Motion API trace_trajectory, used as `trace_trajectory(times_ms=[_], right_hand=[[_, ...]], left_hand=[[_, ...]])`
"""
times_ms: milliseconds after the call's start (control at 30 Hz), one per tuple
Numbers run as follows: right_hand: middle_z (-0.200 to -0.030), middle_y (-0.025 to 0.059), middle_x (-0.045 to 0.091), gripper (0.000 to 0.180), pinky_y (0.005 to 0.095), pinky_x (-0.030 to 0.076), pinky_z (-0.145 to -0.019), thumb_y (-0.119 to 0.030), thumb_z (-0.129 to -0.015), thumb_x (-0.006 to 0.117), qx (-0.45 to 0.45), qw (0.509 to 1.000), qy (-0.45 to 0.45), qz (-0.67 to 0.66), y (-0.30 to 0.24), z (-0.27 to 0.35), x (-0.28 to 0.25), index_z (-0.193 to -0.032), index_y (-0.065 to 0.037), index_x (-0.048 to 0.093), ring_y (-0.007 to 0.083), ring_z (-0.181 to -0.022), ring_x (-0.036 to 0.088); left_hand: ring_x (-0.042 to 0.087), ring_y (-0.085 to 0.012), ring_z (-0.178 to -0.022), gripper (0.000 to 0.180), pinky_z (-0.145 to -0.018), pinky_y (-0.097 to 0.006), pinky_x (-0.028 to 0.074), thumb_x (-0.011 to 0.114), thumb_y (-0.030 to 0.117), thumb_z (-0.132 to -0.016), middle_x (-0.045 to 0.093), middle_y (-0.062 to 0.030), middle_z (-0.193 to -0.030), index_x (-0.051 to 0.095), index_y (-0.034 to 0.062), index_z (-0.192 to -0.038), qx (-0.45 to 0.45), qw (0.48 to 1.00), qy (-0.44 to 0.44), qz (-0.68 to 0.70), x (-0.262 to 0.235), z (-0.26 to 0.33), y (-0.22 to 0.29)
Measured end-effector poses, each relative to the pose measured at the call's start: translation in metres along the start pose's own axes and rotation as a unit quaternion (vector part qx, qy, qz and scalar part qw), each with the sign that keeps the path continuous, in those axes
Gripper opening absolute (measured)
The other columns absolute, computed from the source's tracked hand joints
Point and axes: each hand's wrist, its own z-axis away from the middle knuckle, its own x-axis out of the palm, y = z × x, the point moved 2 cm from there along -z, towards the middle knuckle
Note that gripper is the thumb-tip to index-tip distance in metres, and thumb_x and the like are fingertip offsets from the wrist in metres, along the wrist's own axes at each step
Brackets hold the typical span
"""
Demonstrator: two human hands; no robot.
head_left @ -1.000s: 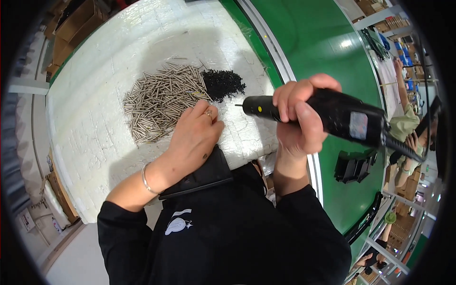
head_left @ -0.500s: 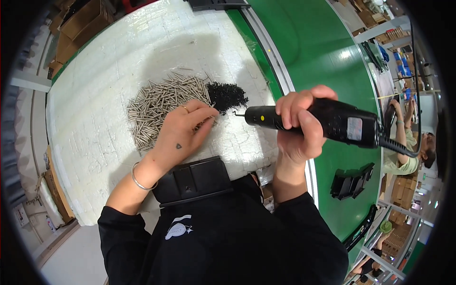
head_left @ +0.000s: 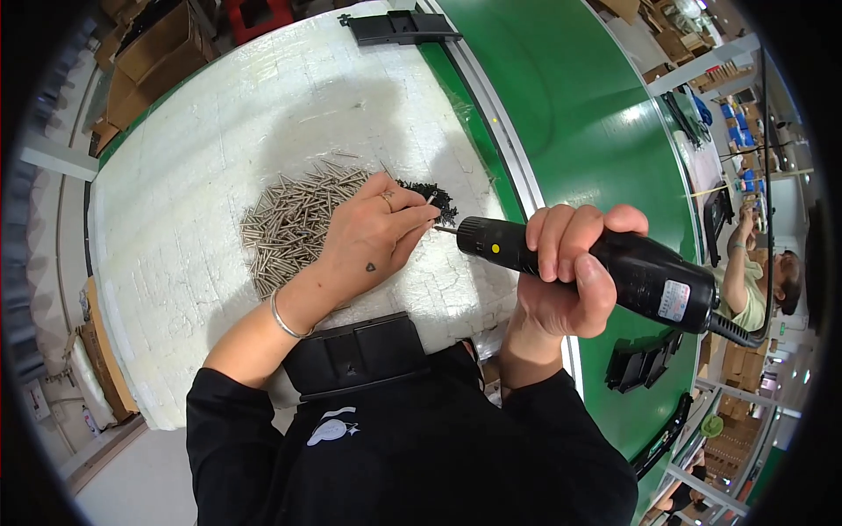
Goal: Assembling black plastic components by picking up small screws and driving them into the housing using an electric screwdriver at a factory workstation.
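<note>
Electric screwdriver (head_left: pixel 653 280), black and corded, sits in the right hand (head_left: pixel 563 302), whose fingers and thumb are wrapped round its barrel. Its long axis runs across the view, the cord end to the right and slightly nearer the body, the bit (head_left: pixel 445 230) pointing left. The left hand (head_left: pixel 373 232) is closed to a narrow pinch, thumb against forefinger, on a metal pin (head_left: pixel 431 200) whose silver end shows at the fingertips. The bit's tip lies just right of that pinch, on the near side; whether the 2 touch, I cannot tell. So the pinch meets the tool at its bit end, while the right hand is the nearer to its body.

Beyond the fingertips, partly hidden by them, is a heap of small black screws (head_left: pixel 445 198); left of it spreads a larger heap of loose metal pins (head_left: pixel 285 219). Both rest on the desk (head_left: pixel 175 228), covered in a white, film-wrapped sheet. A black plastic panel (head_left: pixel 368 351) lies at the near edge against the person, and another black part (head_left: pixel 408 31) at the far end. To the right, past a metal rail (head_left: pixel 504 131), runs a green conveyor surface (head_left: pixel 570 114).
</note>
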Motion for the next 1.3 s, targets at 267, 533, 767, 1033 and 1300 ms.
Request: trace_trajectory(times_ms=[267,533,767,1033,1300], right_hand=[[-0.061,-0.0025,0.041,0.04,0.0285,0.035,-0.058,-0.012,-0.078,0.053,-0.029,0.999,-0.026,0.009,-0.005,-0.001,0.006,-0.117,-0.007,0.047,0.0088,-0.05,0.04],[-0.061,-0.0026,0.041,0.039,0.0286,0.036,-0.059,-0.013,-0.079,0.053,-0.038,0.998,-0.045,0.01,-0.007,0.002,0.01,-0.117,-0.007,0.047,0.0088,-0.051,0.04],[-0.061,-0.0025,0.041,0.039,0.029,0.036,-0.059,-0.013,-0.079,0.053,-0.045,0.997,-0.055,0.005,-0.007,0.002,0.011,-0.117,-0.007,0.047,0.0088,-0.051,0.04],[-0.062,-0.002,0.045,0.036,0.0271,0.039,-0.057,-0.01,-0.079,0.054,-0.035,0.992,-0.119,-0.003,-0.01,0.005,0.014,-0.114,-0.009,0.044,0.0089,-0.05,0.043],[-0.059,-0.0002,0.051,0.037,0.0279,0.041,-0.044,0.001,-0.076,0.062,-0.053,0.972,-0.226,-0.027,-0.022,0.006,0.019,-0.106,-0.009,0.042,0.0145,-0.046,0.052]], left_hand=[[0.057,-0.0222,-0.076,0.019,-0.065,-0.031,0.048,0.074,0.003,-0.071,0.068,-0.0032,-0.085,0.071,0.0068,-0.089,-0.03,0.997,-0.011,0.068,-0.004,0.002,0.003],[0.059,-0.0217,-0.078,0.012,-0.065,-0.031,0.05,0.07,0.003,-0.073,0.068,-0.0036,-0.083,0.071,0.006,-0.084,-0.049,0.997,0.013,0.058,-0.007,0.004,0.01],[0.058,-0.0236,-0.078,0.016,-0.065,-0.032,0.049,0.072,0.002,-0.072,0.068,-0.005,-0.086,0.07,0.0054,-0.087,-0.048,0.997,-0.001,0.062,-0.008,0.007,0.011],[0.058,-0.0221,-0.077,0.017,-0.063,-0.031,0.049,0.072,0.0,-0.07,0.065,-0.0032,-0.083,0.068,0.0067,-0.085,0.001,1.0,-0.008,0.019,-0.013,0.008,0.014],[0.056,-0.022,-0.078,0.015,-0.064,-0.031,0.048,0.073,0.002,-0.069,0.062,-0.0028,-0.08,0.066,0.0059,-0.082,-0.012,0.999,-0.022,0.024,-0.032,0.011,0.024]])
